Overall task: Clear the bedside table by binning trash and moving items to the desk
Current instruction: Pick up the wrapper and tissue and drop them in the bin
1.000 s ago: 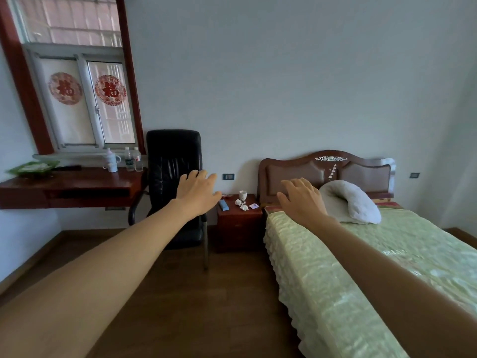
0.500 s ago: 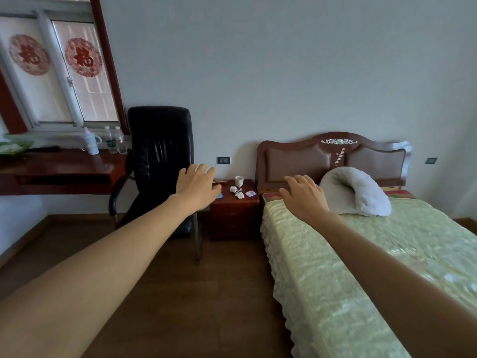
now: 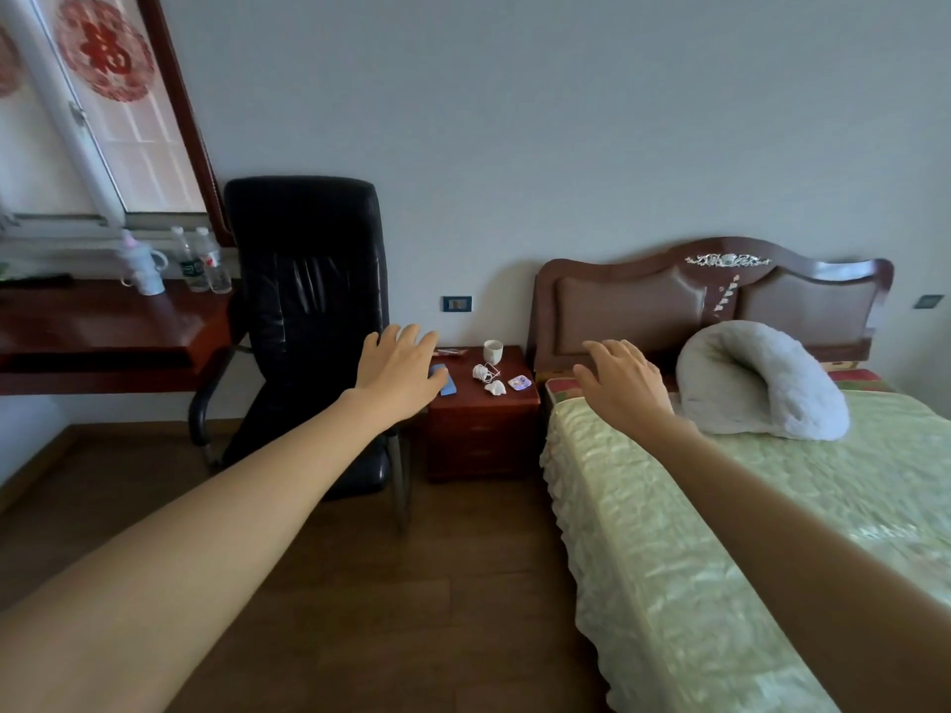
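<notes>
A dark red bedside table (image 3: 481,429) stands against the far wall between a black chair and the bed. On its top sit a white cup (image 3: 492,350), a blue flat item (image 3: 444,380), a coiled white cable (image 3: 482,373), a crumpled white scrap (image 3: 495,388), a small printed packet (image 3: 518,383) and a red item (image 3: 452,352) at the back. My left hand (image 3: 399,370) and my right hand (image 3: 620,379) are stretched out in front of me, fingers apart, empty, well short of the table. The red desk (image 3: 103,326) is at the left.
A black office chair (image 3: 309,321) stands between desk and bedside table. On the desk are a white lidded mug (image 3: 141,265) and two water bottles (image 3: 200,259). The bed (image 3: 772,506) with a grey pillow (image 3: 761,388) fills the right. Wooden floor (image 3: 411,584) lies ahead.
The view has swung right and down and moved closer to the bedside table. Both hands stay stretched out and empty.
</notes>
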Motion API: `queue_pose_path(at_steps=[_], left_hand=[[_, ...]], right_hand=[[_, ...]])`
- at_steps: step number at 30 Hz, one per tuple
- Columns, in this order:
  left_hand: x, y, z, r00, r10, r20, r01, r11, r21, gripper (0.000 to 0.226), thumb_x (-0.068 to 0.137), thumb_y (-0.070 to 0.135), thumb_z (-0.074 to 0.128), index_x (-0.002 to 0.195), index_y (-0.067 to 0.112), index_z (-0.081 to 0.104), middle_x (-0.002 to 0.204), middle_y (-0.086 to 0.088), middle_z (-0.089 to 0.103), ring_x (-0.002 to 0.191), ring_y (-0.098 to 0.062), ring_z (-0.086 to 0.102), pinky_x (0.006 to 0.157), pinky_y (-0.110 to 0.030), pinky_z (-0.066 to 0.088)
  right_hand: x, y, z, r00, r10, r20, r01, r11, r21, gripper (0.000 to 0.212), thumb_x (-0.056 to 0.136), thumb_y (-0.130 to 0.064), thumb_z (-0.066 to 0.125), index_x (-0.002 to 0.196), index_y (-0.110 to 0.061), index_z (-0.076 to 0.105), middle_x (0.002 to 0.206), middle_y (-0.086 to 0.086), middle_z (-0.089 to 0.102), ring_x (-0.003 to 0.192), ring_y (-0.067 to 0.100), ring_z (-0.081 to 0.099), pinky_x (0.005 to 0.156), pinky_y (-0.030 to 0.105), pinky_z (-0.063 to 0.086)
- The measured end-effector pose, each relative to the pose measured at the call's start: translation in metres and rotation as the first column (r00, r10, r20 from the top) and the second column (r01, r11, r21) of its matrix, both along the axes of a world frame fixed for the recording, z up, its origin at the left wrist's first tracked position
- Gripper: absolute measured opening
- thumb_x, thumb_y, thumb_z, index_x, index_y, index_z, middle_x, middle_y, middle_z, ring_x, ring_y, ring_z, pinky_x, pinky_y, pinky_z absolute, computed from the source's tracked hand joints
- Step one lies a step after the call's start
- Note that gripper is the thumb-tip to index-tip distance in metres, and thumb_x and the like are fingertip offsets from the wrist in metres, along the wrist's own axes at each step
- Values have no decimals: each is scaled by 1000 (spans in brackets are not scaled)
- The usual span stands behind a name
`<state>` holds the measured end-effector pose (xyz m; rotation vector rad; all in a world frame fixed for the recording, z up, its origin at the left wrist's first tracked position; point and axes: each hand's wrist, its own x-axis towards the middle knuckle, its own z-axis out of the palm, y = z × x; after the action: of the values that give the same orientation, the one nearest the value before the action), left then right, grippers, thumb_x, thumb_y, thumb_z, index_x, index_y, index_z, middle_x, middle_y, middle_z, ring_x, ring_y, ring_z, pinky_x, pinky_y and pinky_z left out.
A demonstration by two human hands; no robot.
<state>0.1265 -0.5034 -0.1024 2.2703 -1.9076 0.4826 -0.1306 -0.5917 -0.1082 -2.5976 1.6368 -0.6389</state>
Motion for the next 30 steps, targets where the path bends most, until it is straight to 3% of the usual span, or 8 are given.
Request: queue_pose_path(at_steps=[13, 23, 30], left_hand=[[79, -132, -74, 997, 52, -65, -44, 991, 125, 58, 91, 46, 43, 140, 15, 36, 143, -10, 40, 132, -30, 34, 105, -45, 33], [120, -284, -76, 990, 120, -68, -110, 984, 141, 58, 92, 46, 42, 141, 15, 35, 141, -9, 43, 131, -28, 37, 104, -43, 34], [144, -363, -94, 987, 131, -89, -113, 976, 183, 57, 92, 46, 42, 139, 16, 36, 142, -6, 42, 130, -26, 37, 105, -44, 34]], right_hand=[[78, -143, -72, 997, 63, -54, -58, 994, 96, 43, 95, -32, 43, 133, -13, 50, 131, 6, 55, 123, 25, 44, 100, 43, 39], [132, -317, -80, 994, 108, -25, -104, 987, 124, 45, 92, -31, 44, 133, -13, 50, 130, 7, 56, 128, 28, 42, 102, 46, 39], [166, -400, -98, 990, 137, -24, -132, 980, 149, 40, 93, -30, 46, 127, -12, 53, 119, 6, 60, 118, 26, 47, 97, 43, 40]])
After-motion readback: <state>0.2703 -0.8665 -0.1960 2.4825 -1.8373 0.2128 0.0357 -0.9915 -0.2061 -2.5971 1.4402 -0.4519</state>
